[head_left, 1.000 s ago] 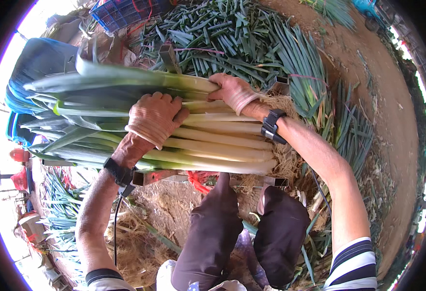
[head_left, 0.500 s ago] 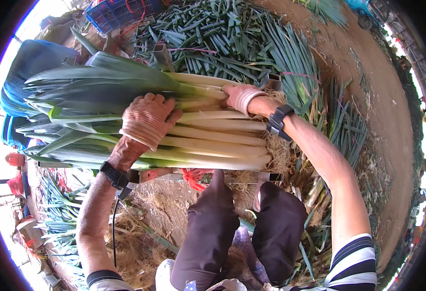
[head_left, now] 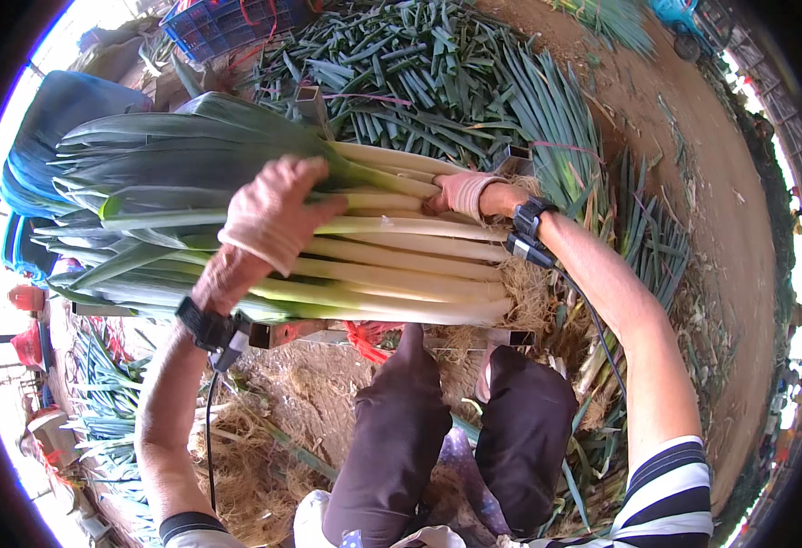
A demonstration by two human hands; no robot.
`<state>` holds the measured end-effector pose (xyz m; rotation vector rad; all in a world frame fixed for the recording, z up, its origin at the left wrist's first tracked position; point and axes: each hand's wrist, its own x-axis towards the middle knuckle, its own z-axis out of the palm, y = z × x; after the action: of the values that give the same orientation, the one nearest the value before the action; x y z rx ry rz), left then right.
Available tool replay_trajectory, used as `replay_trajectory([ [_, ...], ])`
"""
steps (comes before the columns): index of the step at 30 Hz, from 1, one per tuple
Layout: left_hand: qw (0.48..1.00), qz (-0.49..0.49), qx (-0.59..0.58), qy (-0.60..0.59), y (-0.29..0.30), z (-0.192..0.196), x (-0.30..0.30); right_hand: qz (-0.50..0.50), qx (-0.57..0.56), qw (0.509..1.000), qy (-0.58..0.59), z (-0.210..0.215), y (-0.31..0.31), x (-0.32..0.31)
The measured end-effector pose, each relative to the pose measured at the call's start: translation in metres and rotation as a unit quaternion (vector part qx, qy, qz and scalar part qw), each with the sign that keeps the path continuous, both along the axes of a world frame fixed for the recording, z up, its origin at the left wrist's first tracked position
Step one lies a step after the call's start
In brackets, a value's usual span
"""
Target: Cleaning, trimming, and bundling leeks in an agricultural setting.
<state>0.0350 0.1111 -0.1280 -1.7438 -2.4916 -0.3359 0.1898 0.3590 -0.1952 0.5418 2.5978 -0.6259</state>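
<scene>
Right fingers (head_left: 438, 202) against leek stalks (head_left: 401, 226), leaves (head_left: 145, 164) leftward

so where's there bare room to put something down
Mostly the dirt floor on the right, past the green bundles. A smaller, littered patch lies between the left trouser leg and root pile. Crowded: where leeks lie packed, and the green heap beyond them.

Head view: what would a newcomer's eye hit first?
A wide stack of leeks fills the middle, white stalks right, dark leaves left. The left hand is over it, the right hand on the stalks. Beyond, upper centre, lies a heap of green leaves.
</scene>
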Motion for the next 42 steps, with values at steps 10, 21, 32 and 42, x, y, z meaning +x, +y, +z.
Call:
replay_trajectory([
  [10, 0.977, 0.042, -0.201, 0.054, 0.041, 0.040, -0.046, -0.001, -0.006, 1.000, -0.015, -0.017, 0.006, 0.002],
  [21, 0.964, 0.072, -0.252, 0.047, 0.047, 0.050, -0.067, -0.002, -0.045, 0.998, 0.039, -0.023, 0.005, 0.001],
  [32, 0.978, 0.049, -0.182, 0.089, 0.019, 0.017, -0.072, 0.155, 0.388, 0.907, -0.050, 0.019, -0.038, 0.011],
  [42, 0.899, 0.161, -0.384, 0.134, -0.011, 0.024, -0.153, 0.024, 0.213, 0.969, -0.127, 0.004, -0.004, 0.002],
])
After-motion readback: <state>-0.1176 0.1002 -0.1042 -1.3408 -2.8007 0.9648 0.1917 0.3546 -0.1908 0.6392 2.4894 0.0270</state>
